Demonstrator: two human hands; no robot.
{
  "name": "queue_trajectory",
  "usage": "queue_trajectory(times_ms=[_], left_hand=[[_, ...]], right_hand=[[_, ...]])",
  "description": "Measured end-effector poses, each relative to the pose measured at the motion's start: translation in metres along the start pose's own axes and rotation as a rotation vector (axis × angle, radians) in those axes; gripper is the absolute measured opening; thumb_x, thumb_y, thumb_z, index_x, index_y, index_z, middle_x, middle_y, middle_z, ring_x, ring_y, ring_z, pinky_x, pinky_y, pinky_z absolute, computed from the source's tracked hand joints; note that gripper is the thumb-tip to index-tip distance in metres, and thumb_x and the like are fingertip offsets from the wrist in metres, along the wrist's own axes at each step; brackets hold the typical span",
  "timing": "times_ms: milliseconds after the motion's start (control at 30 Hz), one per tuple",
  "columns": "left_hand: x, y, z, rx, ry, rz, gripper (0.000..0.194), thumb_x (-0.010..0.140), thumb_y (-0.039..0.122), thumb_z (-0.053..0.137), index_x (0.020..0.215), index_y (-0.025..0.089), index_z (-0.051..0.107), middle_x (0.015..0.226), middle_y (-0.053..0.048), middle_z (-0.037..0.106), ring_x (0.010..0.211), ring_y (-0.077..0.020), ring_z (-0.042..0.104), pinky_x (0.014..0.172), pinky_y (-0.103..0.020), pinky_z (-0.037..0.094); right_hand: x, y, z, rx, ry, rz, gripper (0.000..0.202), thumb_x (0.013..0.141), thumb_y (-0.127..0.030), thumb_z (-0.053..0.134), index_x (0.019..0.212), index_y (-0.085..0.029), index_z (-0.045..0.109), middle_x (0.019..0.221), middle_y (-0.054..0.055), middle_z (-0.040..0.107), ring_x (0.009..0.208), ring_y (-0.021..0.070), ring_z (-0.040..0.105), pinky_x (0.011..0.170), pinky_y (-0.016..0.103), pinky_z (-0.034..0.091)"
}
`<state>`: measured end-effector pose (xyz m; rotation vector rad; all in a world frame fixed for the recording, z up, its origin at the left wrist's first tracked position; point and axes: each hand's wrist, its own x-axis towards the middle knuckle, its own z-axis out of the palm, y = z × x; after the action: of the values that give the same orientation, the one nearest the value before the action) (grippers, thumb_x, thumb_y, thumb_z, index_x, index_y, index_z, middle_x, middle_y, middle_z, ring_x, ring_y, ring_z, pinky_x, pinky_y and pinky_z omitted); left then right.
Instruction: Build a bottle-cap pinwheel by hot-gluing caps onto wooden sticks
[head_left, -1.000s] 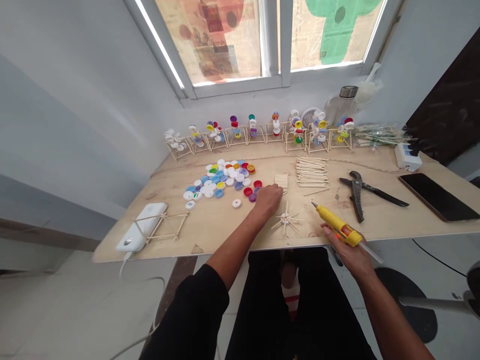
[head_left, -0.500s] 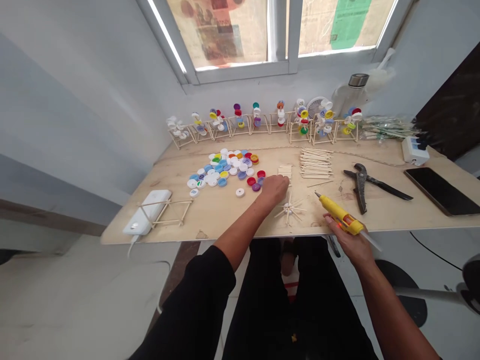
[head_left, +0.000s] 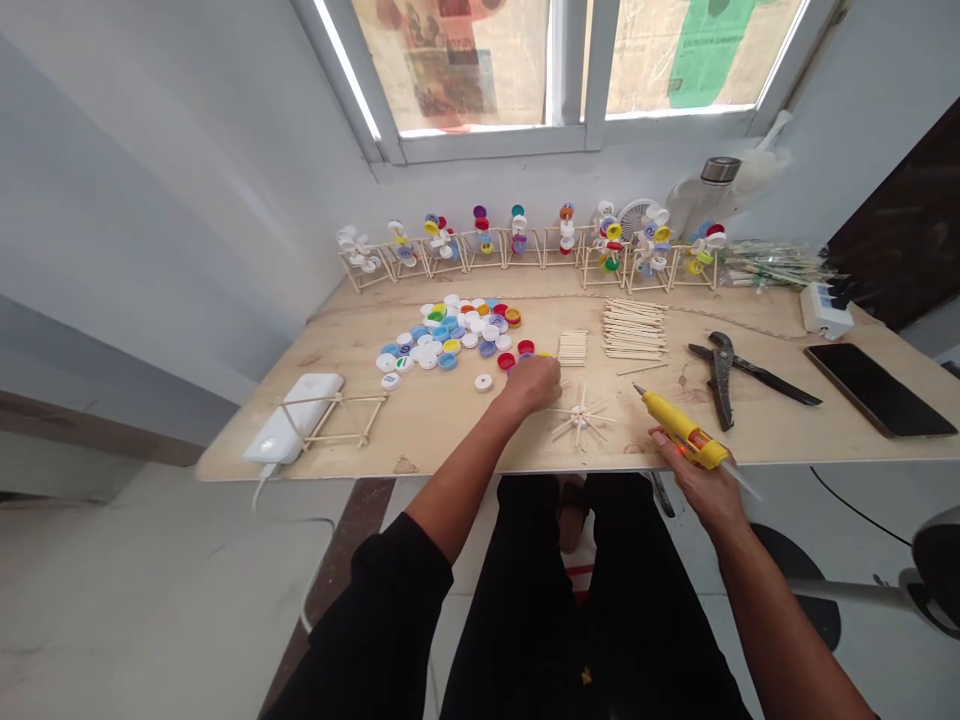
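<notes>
My right hand (head_left: 701, 480) is wrapped round a yellow glue gun (head_left: 684, 428), its nozzle pointing up and left over the table's front part. My left hand (head_left: 534, 385) is closed just right of the bottle caps (head_left: 450, 335); what its fingers hold, if anything, is too small to make out. Between the hands lies a star of thin sticks (head_left: 580, 416) spread round a white cap. A small stack of short sticks (head_left: 573, 347) lies beyond my left hand, and a larger pile of sticks (head_left: 634, 329) is to its right.
Stick frames with coloured caps (head_left: 484, 240) line the back of the table. Pliers (head_left: 722, 380), a phone (head_left: 877, 388) and a white adapter (head_left: 826, 308) are on the right. A white power bank (head_left: 294, 418) touches a stick frame (head_left: 349, 438) at left.
My left hand has moved left, away from the short sticks and towards the caps. My right hand still holds the glue gun in about the same place. The view has shifted slightly.
</notes>
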<state>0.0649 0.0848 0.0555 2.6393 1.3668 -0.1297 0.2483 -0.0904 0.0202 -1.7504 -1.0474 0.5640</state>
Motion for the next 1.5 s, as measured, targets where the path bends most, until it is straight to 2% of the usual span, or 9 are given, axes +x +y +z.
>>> queue_trajectory(times_ms=[200, 433, 567, 667, 867, 1000, 1133, 1233, 1500], left_hand=[[-0.010, -0.003, 0.002, -0.027, 0.002, 0.019, 0.027, 0.077, 0.008, 0.042, 0.089, 0.013, 0.066, 0.093, -0.015, 0.068, 0.089, -0.0259, 0.061, 0.068, -0.033, 0.043], [-0.002, 0.005, -0.003, -0.090, -0.040, 0.064, 0.022, 0.070, 0.007, 0.051, 0.084, 0.012, 0.066, 0.091, -0.017, 0.068, 0.090, -0.0285, 0.061, 0.070, -0.034, 0.042], [-0.005, 0.002, -0.005, -0.181, -0.040, 0.074, 0.014, 0.064, 0.007, 0.055, 0.071, 0.013, 0.066, 0.081, -0.013, 0.069, 0.079, -0.0252, 0.062, 0.063, -0.030, 0.040], [-0.015, -0.006, -0.005, -0.268, -0.012, 0.091, 0.013, 0.066, 0.010, 0.054, 0.072, 0.014, 0.066, 0.080, -0.009, 0.069, 0.074, -0.0205, 0.061, 0.060, -0.027, 0.040], [-0.041, -0.018, 0.005, -0.624, 0.054, 0.111, 0.008, 0.067, 0.018, 0.056, 0.069, 0.015, 0.063, 0.068, -0.003, 0.066, 0.064, -0.0154, 0.060, 0.055, -0.024, 0.041], [-0.053, -0.011, 0.018, -0.847, 0.059, 0.146, 0.007, 0.066, 0.021, 0.059, 0.067, 0.015, 0.063, 0.064, -0.001, 0.065, 0.062, -0.0142, 0.060, 0.055, -0.022, 0.041], [-0.063, 0.001, 0.029, -1.037, 0.007, 0.166, 0.006, 0.066, 0.021, 0.062, 0.068, 0.016, 0.062, 0.066, -0.002, 0.068, 0.065, -0.0148, 0.063, 0.058, -0.022, 0.043], [-0.073, 0.004, 0.033, -1.227, 0.000, 0.128, 0.005, 0.067, 0.020, 0.062, 0.070, 0.016, 0.060, 0.068, -0.003, 0.070, 0.067, -0.0152, 0.065, 0.060, -0.023, 0.044], [-0.099, 0.013, 0.036, -1.603, 0.167, -0.169, 0.015, 0.065, 0.023, 0.066, 0.076, 0.014, 0.061, 0.063, -0.004, 0.068, 0.054, -0.0107, 0.056, 0.053, -0.022, 0.041]], right_hand=[[0.000, 0.000, 0.001, 0.003, 0.013, -0.019, 0.033, 0.072, -0.047, 0.061, 0.084, -0.018, 0.069, 0.083, 0.008, 0.072, 0.083, 0.0236, 0.067, 0.072, 0.032, 0.053], [0.001, 0.009, 0.004, 0.038, 0.040, -0.027, 0.035, 0.070, -0.048, 0.064, 0.084, -0.016, 0.069, 0.079, 0.007, 0.071, 0.077, 0.0223, 0.067, 0.069, 0.032, 0.053], [0.003, 0.011, 0.003, 0.026, 0.064, 0.002, 0.035, 0.068, -0.046, 0.068, 0.082, -0.015, 0.070, 0.080, 0.009, 0.072, 0.076, 0.0232, 0.067, 0.068, 0.032, 0.053], [0.003, 0.011, 0.003, -0.025, 0.073, 0.019, 0.034, 0.068, -0.046, 0.068, 0.081, -0.015, 0.070, 0.078, 0.008, 0.072, 0.075, 0.0234, 0.067, 0.066, 0.032, 0.053], [0.001, 0.010, 0.003, 0.022, 0.043, -0.054, 0.032, 0.071, -0.046, 0.066, 0.082, -0.016, 0.069, 0.076, 0.007, 0.071, 0.072, 0.0218, 0.066, 0.066, 0.032, 0.053], [0.001, 0.009, 0.004, 0.032, 0.042, -0.056, 0.034, 0.070, -0.048, 0.065, 0.082, -0.016, 0.068, 0.077, 0.008, 0.071, 0.072, 0.0221, 0.066, 0.066, 0.032, 0.053], [0.000, 0.007, 0.003, 0.018, 0.048, -0.037, 0.033, 0.070, -0.047, 0.065, 0.080, -0.016, 0.068, 0.074, 0.007, 0.070, 0.070, 0.0212, 0.066, 0.065, 0.032, 0.053], [0.000, 0.006, 0.004, 0.026, 0.060, -0.007, 0.033, 0.069, -0.047, 0.067, 0.079, -0.016, 0.068, 0.075, 0.007, 0.071, 0.072, 0.0217, 0.067, 0.066, 0.032, 0.053], [-0.003, 0.001, 0.003, 0.095, 0.111, 0.156, 0.040, 0.060, -0.050, 0.073, 0.081, -0.015, 0.068, 0.087, 0.010, 0.071, 0.084, 0.0260, 0.066, 0.074, 0.035, 0.053]])
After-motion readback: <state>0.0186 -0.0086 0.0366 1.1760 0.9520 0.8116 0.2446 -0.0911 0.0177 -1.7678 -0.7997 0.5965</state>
